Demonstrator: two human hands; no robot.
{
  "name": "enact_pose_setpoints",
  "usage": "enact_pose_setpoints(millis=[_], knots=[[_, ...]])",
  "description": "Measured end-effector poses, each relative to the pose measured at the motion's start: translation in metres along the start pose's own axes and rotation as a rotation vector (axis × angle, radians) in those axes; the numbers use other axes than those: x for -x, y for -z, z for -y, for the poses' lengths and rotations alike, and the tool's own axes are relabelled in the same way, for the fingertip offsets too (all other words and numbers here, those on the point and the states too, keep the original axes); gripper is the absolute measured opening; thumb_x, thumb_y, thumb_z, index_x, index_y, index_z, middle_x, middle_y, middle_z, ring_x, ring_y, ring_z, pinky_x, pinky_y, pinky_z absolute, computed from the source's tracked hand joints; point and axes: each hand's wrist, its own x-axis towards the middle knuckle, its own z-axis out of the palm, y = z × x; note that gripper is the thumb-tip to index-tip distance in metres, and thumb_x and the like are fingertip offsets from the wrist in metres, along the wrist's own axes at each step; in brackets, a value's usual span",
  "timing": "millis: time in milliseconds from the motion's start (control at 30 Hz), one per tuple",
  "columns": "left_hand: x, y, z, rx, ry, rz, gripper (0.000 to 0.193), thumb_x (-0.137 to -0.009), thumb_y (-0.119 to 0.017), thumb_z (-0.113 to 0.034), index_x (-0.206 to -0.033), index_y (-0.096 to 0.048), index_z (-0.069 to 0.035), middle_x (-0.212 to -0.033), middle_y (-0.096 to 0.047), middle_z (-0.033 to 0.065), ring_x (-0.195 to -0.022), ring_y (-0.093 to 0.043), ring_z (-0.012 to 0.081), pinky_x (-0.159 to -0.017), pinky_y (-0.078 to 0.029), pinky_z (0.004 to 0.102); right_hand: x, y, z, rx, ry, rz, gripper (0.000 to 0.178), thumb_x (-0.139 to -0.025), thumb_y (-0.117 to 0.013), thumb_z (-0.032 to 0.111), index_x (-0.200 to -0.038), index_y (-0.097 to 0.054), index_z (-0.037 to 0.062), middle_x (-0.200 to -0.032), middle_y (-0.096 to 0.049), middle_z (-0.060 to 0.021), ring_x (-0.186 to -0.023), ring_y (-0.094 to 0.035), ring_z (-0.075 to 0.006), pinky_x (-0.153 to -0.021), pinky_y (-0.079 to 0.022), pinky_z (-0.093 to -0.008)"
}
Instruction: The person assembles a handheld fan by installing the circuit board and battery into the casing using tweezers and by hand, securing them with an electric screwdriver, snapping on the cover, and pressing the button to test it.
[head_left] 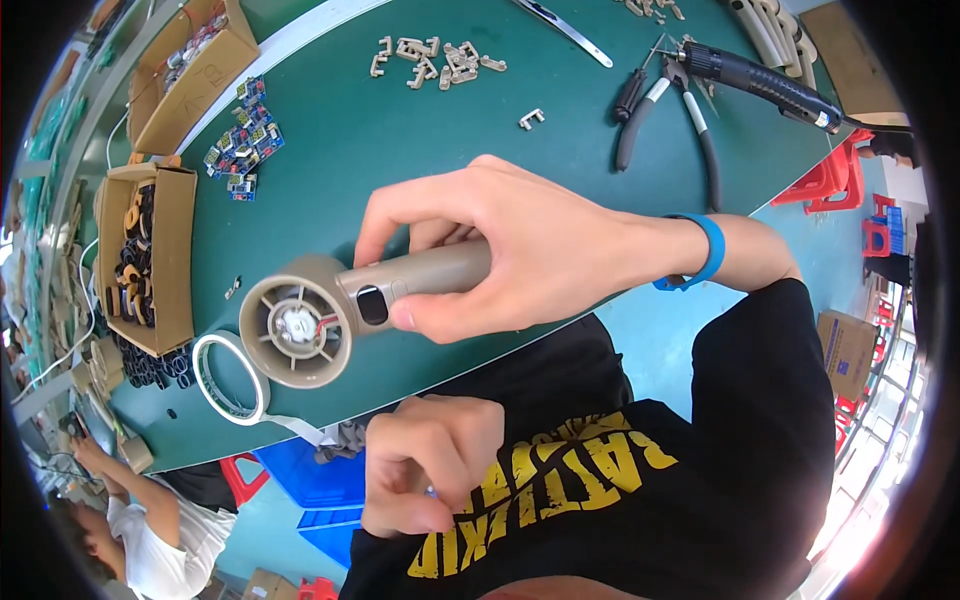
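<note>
Taupe plastic makes up the handheld fan body [358,285], a cylindrical handle joined to a wide round head, left of the frame's centre above the dark green tabletop [330,180]. The right hand [515,245], wearing a bright blue wristband [716,250], grasps the handle from above, thumb on the near side and fingers over the far side. The head's open end faces the camera, showing thin spokes around a pale hub with a bit of red wire; a glossy black oval panel sits on the handle beside it.

At the lower centre, the left hand [432,462] is curled, its fingers bent inward, in front of the black shirt with yellow lettering [570,480]. I cannot tell whether it pinches something small.

Just left of the fan head lies a white ring-shaped roll of tape [201,372], its loose end trailing toward the table edge. Farther left stands an open brown cardboard box [178,265] of black and tan rings, with a pile of small blue circuit boards [245,140] above it. Small beige plastic clips [460,65] lie at the upper centre. At the upper right are pliers with black-and-white handles [645,112] and a black cylindrical power screwdriver [765,82].
</note>
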Motion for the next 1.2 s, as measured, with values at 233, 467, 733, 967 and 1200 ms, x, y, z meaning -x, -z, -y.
enact_pose_setpoints(millis=[233,467,733,967,1200], knots=[[-0.001,-0.002,-0.006,-0.693,-0.412,-0.193,0.020,-0.081,-0.078,-0.020,-0.081,-0.063,-0.007,-0.072,-0.057,0.0034,-0.061,-0.049,0.0182,-0.053,-0.036,0.0315,0.000,0.001,-0.008,0.086,0.125,-0.087,0.033,-0.084,-0.071,0.028,-0.108,-0.062,0.0068,-0.072,-0.069,-0.0096,-0.060,-0.066,-0.0221,-0.056,-0.047,-0.0346],[-0.009,-0.015,-0.018,-1.459,-0.662,-0.567,0.041,-0.095,-0.063,-0.045,-0.083,-0.045,-0.011,-0.073,-0.041,0.0014,-0.068,-0.038,0.0176,-0.058,-0.031,0.0302,-0.012,0.024,0.000,-0.224,-0.031,0.033,0.046,-0.082,-0.076,0.031,-0.115,-0.061,0.0023,-0.085,-0.068,-0.0078,-0.067,-0.067,-0.0158,-0.058,-0.052,-0.0284],[-0.015,-0.016,-0.041,-2.034,-0.509,-0.098,0.032,-0.080,-0.077,-0.026,-0.095,-0.057,-0.006,-0.092,-0.055,0.0099,-0.089,-0.051,0.0294,-0.077,-0.043,0.0370,-0.013,0.010,-0.024,-0.002,0.152,0.098,0.039,-0.086,-0.072,0.032,-0.113,-0.062,0.0060,-0.082,-0.069,-0.0105,-0.069,-0.066,-0.0236,-0.063,-0.051,-0.0385],[-0.062,-0.012,-0.020,-2.255,0.106,-0.221,0.069,-0.069,-0.078,-0.008,-0.135,-0.056,-0.005,-0.105,-0.062,0.0129,-0.103,-0.056,0.0321,-0.100,-0.039,0.0444,0.043,0.015,-0.001,0.448,0.280,-0.094,0.033,-0.092,-0.064,0.021,-0.121,-0.063,0.0051,-0.080,-0.069,-0.0184,-0.072,-0.066,-0.0386,-0.068,-0.054,-0.0459],[-0.052,-0.016,-0.036,-2.322,0.268,-0.170,0.046,-0.069,-0.082,-0.012,-0.110,-0.061,-0.005,-0.108,-0.060,0.0111,-0.108,-0.053,0.0330,-0.102,-0.036,0.0465,0.120,0.096,-0.026,0.858,-0.445,-1.412,0.059,-0.096,-0.061,0.043,-0.139,-0.044,0.0066,-0.083,-0.072,-0.0196,-0.082,-0.068,-0.0472,-0.073,-0.054,-0.0524]])
